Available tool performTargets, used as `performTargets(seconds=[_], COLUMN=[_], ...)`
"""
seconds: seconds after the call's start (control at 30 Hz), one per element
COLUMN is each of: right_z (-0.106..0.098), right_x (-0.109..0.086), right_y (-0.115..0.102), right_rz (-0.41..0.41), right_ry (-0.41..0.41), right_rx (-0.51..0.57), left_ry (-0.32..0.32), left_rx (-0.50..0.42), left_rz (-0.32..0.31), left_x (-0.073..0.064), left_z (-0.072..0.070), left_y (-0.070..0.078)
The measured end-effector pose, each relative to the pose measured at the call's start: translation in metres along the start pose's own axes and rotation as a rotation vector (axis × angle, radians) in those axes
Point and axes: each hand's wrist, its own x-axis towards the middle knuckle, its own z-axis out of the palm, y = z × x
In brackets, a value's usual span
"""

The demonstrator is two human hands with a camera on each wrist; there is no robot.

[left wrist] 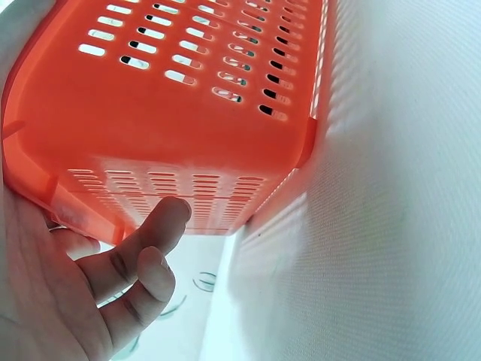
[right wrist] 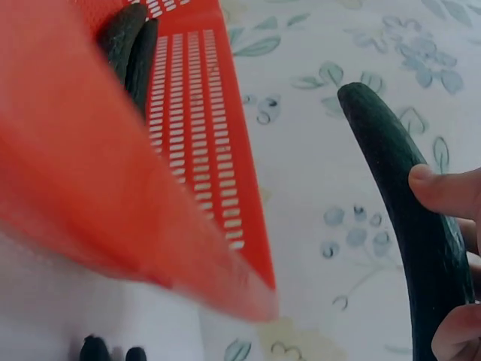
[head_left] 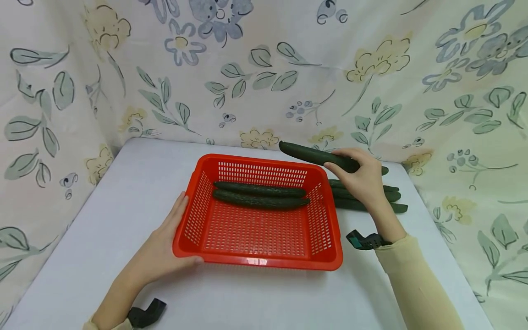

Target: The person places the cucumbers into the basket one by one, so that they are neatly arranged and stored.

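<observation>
My right hand (head_left: 363,176) grips a dark green cucumber (head_left: 305,153) around its middle, thumb on the near side, raised above the table and over the basket's far right corner. In the right wrist view, the held cucumber (right wrist: 391,165) slants with its free end upward. My left hand (head_left: 165,250) holds the near left corner of a red plastic basket (head_left: 257,261), thumb along the front rim and fingers along the left side. Two cucumbers (head_left: 261,200) lie side by side across the back of the basket floor.
Several more cucumbers (head_left: 393,196) lie on the white table (head_left: 136,183) to the right of the basket, partly hidden behind my right hand and wrist. A flower-patterned cloth (head_left: 255,114) hangs behind and at both sides of the table.
</observation>
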Motion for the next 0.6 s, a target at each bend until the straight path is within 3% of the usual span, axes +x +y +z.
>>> performTargets(seconds=[0.23,0.6], right_z=[0.009,0.037], right_x=[0.015,0.035], right_y=[-0.018,-0.054], right_rz=[-0.064,-0.097], right_ry=[-0.048,-0.102], right_rx=[0.03,0.089], left_ry=[-0.002,-0.002], left_rx=[0.003,0.004], left_rz=[0.001,0.008], left_x=[-0.001,0.0], left_z=[0.0,-0.001], left_y=[0.0,0.001])
